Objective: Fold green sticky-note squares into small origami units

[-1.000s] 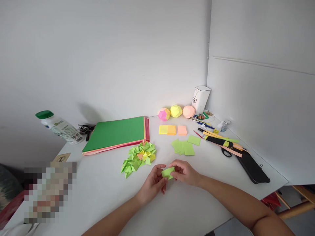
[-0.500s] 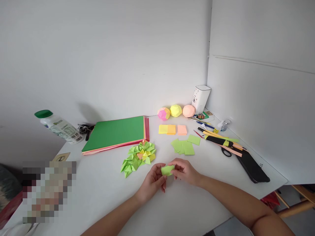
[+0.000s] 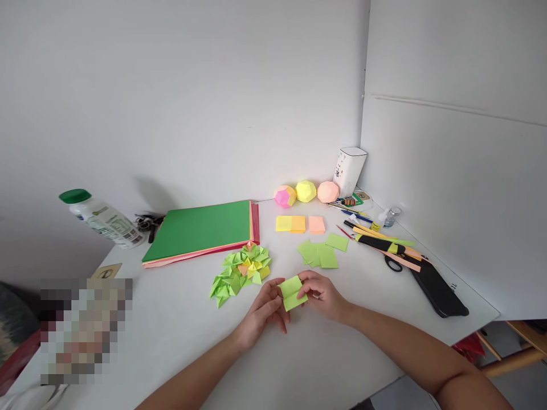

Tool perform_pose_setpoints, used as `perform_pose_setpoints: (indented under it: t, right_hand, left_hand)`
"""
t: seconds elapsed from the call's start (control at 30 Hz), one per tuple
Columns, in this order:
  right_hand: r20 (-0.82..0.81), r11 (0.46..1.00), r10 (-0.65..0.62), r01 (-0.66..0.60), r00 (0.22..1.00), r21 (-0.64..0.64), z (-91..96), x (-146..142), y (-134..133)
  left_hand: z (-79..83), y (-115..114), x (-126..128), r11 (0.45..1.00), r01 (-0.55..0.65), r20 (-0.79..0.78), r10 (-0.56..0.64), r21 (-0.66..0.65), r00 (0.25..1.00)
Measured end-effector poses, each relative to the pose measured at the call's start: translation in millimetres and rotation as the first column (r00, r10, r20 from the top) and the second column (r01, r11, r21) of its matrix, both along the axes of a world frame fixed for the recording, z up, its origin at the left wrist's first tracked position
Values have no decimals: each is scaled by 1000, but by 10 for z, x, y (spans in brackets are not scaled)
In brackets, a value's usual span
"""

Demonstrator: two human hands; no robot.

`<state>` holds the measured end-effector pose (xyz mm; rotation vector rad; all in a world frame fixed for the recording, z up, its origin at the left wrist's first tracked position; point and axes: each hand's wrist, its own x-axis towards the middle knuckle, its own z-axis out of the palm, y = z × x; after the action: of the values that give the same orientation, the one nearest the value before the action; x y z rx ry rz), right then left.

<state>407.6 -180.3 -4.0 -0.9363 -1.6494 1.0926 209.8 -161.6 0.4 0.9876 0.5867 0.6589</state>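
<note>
Between my two hands is a small light-green paper square (image 3: 293, 291), opened out with a crease across its middle. My left hand (image 3: 267, 310) grips its left edge, and my right hand (image 3: 321, 295) pinches its right edge. To the left of the square lies a heap of folded paper pieces (image 3: 234, 276), mostly green with a few yellow and orange ones. Beyond my right hand several flat green paper squares (image 3: 318, 254) overlap on the white table (image 3: 188, 330).
A stack of coloured sheets (image 3: 205, 228) lies back left beside a green-capped bottle (image 3: 106, 219). Three paper balls (image 3: 305, 191) stand by the wall, with yellow and orange sticky notes (image 3: 290, 224) before them. Right are a cutter (image 3: 378, 244), scissors (image 3: 393, 263) and a black case (image 3: 440, 290).
The green paper, folded into a narrow rectangle before, is now unfolded to a square with a visible crease. Both hands have stayed in nearly the same place.
</note>
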Motion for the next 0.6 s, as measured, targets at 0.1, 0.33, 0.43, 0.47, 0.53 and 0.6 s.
perform_pose_setpoints:
  t: [0.1,0.33,0.43,0.47,0.53,0.6]
  right_hand:
    - [61,994,-28,22,998,108,5,-4,1]
    - [61,987,-14,4,998,160,-1,-9,-3]
    - [83,989,-1,-11,997,146,1,-16,3]
    - [91,990,6,-19,996,143,2,-18,5]
    - [104,989,12,-27,995,143,5,-23,6]
    - [114,990,17,-32,993,136,13,-27,3]
  left_hand:
    - [4,2,15,1000,-27,-62,26,-15,998]
    - [-7,33,42,996,-62,-145,51,-67,988]
    - [-17,34,43,996,-67,-170,56,-63,984]
    - [-19,32,43,995,-77,-171,66,-58,983]
    - [-20,27,45,996,-81,-168,72,-49,983]
    - [-16,21,48,996,-75,-167,67,-40,984]
